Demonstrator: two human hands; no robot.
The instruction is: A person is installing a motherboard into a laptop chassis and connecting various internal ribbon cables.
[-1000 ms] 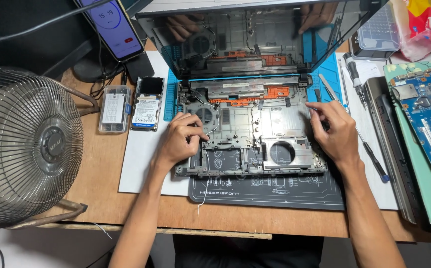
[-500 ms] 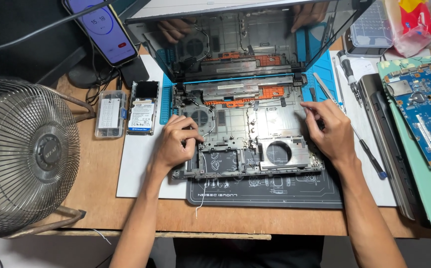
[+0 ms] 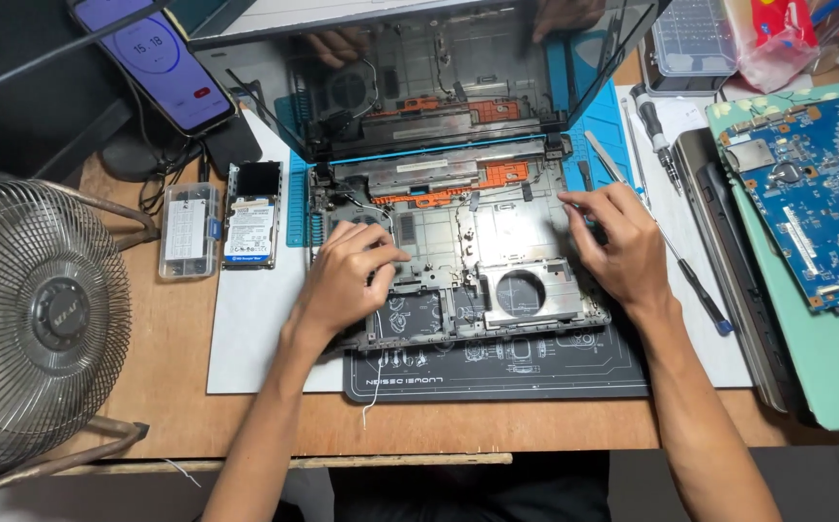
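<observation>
At the near edge, a dark work mat (image 3: 497,372) lies on the wooden table (image 3: 168,387), with a white sheet (image 3: 255,329) under its left end. On the mat sits the opened laptop base (image 3: 458,261), stripped of its board: a grey plastic and metal shell with a round cut-out at its 5 o'clock corner, empty bays along the near edge, and orange strips along the far edge by the hinges.

The left hand (image 3: 342,280) rests on the shell at 9 o'clock, fingers curled and pressed down on the frame; whether they pinch anything cannot be told. The right hand (image 3: 622,251) rests at 3 o'clock, fingers bent, fingertips touching the shell's right rim; no object is seen in it.

At 3 o'clock from the base, a screwdriver (image 3: 695,285) lies on the sheet, and further right a blue circuit board (image 3: 816,203). At 9 o'clock lie a hard drive (image 3: 250,227) and a clear case (image 3: 188,230); a wire-caged fan (image 3: 38,319) stands beyond.

At 12 o'clock the glossy laptop screen (image 3: 439,77) stands tilted, and a lit phone (image 3: 154,58) at 10 o'clock.
</observation>
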